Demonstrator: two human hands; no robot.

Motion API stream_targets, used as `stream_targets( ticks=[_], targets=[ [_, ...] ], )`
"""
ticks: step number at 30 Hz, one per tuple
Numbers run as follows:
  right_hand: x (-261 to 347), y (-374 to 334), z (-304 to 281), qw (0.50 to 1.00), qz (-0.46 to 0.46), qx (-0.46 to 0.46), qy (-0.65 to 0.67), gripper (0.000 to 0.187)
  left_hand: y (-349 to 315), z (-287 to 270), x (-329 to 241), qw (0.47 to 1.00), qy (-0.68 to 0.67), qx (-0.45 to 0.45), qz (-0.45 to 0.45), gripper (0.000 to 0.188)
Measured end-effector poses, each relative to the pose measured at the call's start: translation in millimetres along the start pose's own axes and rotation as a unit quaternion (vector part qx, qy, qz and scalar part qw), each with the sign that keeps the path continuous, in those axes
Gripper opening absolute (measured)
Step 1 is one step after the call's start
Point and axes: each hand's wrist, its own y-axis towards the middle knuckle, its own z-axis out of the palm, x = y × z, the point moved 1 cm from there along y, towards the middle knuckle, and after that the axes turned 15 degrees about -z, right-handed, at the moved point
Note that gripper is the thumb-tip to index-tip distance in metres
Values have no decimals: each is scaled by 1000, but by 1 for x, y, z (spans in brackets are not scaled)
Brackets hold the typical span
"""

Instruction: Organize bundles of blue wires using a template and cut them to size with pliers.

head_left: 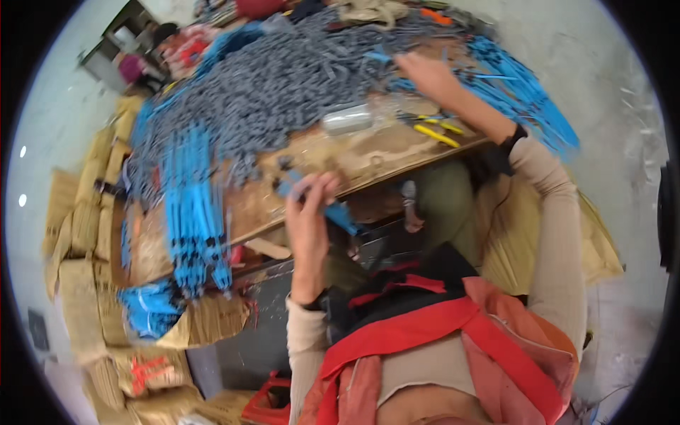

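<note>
My left hand (309, 202) is closed at the table's near edge, its fingers pinching a blue strip (341, 217) with dark bits at its ends. The strip passes through the grip, one end slanting down toward my lap. My right hand (427, 74) reaches across to the far side, beside the large heap of grey plastic pieces (283, 85). A short blue piece (379, 54) shows at its fingertips; blur hides whether the fingers hold it. Yellow-handled pliers (438, 134) lie below my right forearm, near a clear roll (347, 119).
Bundled blue strips (195, 205) hang over the table's left edge; more blue strips (524, 92) fan out at the right. Brown sacks (81, 297) stack along the left. A red stool (270, 400) stands below. Other people (138, 71) are at the far left.
</note>
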Motion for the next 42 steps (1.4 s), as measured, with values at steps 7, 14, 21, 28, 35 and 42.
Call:
stream_targets(
  ticks=[7,14,21,28,35,42],
  targets=[
    [60,4,-27,990,-72,-116,-46,38,69,55,14,995,74,26,63,40],
    [63,-32,-45,992,-43,-121,9,46,115,125,34,970,-52,234,-44,17],
    [31,-153,-66,990,77,62,-100,49,63,65,12,989,-86,118,8,13],
    [38,-198,-26,993,52,88,-55,23,6,-10,-21,972,-161,166,50,22],
    [25,-173,-29,999,47,-14,-11,9,-31,-7,-42,961,-101,231,114,23],
    [-1,-180,-32,988,139,-43,53,16,-8,26,-40,990,4,56,133,19]
  ],
)
